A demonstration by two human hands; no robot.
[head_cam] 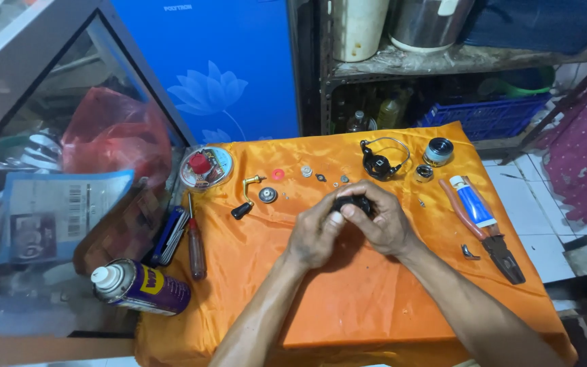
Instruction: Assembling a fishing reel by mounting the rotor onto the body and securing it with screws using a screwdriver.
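Both hands, left hand (315, 234) and right hand (380, 223), pinch a small black rounded reel part (352, 204) (mostly hidden) over the shiny orange satin cloth (348, 306); tiny metal washers (306, 171), red-handled pliers (490, 238) lie near.

Metal shelving (443, 64), white tiled floor (545, 204)

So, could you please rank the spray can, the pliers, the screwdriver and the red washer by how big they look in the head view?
1. Spray can, though it lies nearest the camera, which flatters it.
2. Pliers.
3. Screwdriver, close in length to the pliers but thinner.
4. Red washer, clearly smallest.
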